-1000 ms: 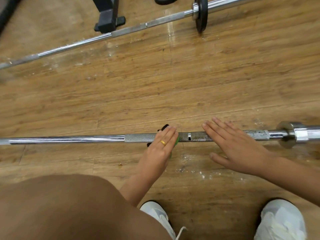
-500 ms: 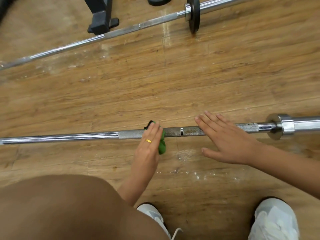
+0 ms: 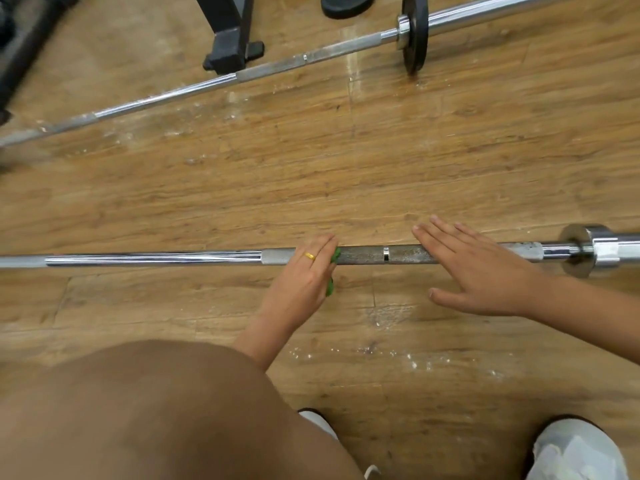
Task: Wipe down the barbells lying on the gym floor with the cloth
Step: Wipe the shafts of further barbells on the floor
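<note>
Item 1, near barbell (image 3: 173, 259): lies flat on the wooden floor (image 3: 346, 174), running left to right in front of you; its collar and sleeve are at the right edge of the view.

Item 2, cloth (image 3: 335, 255): green, on the knurled part of the near barbell, almost wholly under your left hand. Only 2 small edges show at the hand's right side.

Item 3, your left hand (image 3: 304, 271): laid across the near barbell, fingers (image 3: 323, 245) together and bent lightly over the bar, clamping the cloth against it. The thumb is hidden. A gold ring (image 3: 310, 256) sits on 1 finger.

Item 4, your right hand (image 3: 485, 271): flat on the same bar, to the right of the cloth and not touching it; fingers straight and slightly apart, thumb out over the floor, holding nothing.

Item 5, far barbell (image 3: 277, 67): on the floor well beyond, at a slant, carrying 1 black plate (image 3: 414, 32) at its right end.

Item 6, loose plate (image 3: 346, 6) and black rack foot (image 3: 232, 46): on the floor behind the far barbell.

Item 7, white shoes (image 3: 575, 452): at the bottom edge.
</note>
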The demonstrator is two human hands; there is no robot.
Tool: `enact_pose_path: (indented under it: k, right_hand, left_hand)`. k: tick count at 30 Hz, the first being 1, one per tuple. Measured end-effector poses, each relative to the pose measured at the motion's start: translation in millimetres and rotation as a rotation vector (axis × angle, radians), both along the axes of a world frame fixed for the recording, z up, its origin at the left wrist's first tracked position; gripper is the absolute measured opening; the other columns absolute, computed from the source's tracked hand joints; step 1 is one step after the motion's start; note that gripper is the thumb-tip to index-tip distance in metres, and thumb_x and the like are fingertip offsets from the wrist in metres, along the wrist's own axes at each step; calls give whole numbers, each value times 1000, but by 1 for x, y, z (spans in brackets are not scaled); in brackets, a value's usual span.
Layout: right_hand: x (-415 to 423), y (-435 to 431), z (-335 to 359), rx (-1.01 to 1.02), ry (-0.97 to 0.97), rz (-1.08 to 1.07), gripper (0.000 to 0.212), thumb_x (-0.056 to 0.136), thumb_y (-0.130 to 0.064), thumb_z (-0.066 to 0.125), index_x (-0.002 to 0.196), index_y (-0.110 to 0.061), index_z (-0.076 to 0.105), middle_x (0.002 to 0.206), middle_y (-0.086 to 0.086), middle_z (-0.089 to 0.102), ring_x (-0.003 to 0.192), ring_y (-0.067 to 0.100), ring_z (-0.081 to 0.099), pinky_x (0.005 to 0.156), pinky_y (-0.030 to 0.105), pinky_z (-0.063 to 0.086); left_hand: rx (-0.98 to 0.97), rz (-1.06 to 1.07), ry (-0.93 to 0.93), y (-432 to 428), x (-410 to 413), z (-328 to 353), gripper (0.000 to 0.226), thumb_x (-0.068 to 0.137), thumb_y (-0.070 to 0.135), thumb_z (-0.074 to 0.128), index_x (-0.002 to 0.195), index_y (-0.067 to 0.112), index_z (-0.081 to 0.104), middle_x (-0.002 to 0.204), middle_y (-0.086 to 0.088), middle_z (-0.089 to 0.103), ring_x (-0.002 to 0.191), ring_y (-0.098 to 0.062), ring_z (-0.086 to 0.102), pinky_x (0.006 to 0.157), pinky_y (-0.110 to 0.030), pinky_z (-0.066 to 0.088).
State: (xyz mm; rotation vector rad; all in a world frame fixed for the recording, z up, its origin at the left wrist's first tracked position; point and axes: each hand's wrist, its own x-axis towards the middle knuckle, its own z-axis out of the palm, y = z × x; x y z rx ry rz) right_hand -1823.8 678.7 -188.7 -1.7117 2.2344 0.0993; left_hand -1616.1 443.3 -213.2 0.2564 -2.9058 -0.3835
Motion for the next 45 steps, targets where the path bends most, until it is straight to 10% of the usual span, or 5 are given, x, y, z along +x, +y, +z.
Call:
enact_pose_path:
  k: [7, 20, 27, 32, 45]
  right_hand:
    - [-8, -10, -2, 13, 6, -4, 100, 81, -75, 11, 153, -17, -27, 165, 1, -20, 146, 13, -31, 118, 29, -18]
    - [-22, -26, -5, 1, 34, -82, 97, 81, -71, 3, 158, -14, -11, 168, 1, -6, 151, 15, -20, 124, 37, -9]
    - [6, -15, -13, -123, 128, -261, 85, 89, -46, 31, 159, -6, 3, 167, 12, 3, 154, 25, -9, 123, 41, -7]
    - [7, -8, -13, -65, 65, -253, 90, 90, -47, 32, 153, -12, -23, 163, 8, -25, 150, 22, -26, 120, 38, -16]
    - [-10, -23, 1, -9, 2, -263, 96, 95, -45, 47, 156, -12, -20, 165, 4, -22, 150, 17, -25, 118, 34, -18]
  left_hand:
    - [-22, 146, 168, 24, -6, -21, 59, 75, -27, 58, 132, -11, 56, 136, -25, 57, 131, -39, 48, 109, -57, 42]
    - [-44, 60, 147, -6, -24, -17, 65, 74, -28, 59, 136, -9, 53, 141, -23, 54, 136, -35, 42, 110, -54, 41]
    - [-14, 176, 159, -16, -38, -14, 62, 71, -27, 61, 130, -9, 57, 135, -25, 58, 128, -37, 50, 111, -43, 40]
    - [-32, 137, 143, -15, -39, -21, 65, 71, -29, 58, 132, -9, 56, 136, -24, 58, 129, -39, 52, 108, -56, 44]
    - [-39, 77, 124, -30, -49, -16, 71, 71, -28, 60, 138, -7, 53, 144, -22, 52, 137, -37, 44, 114, -50, 35]
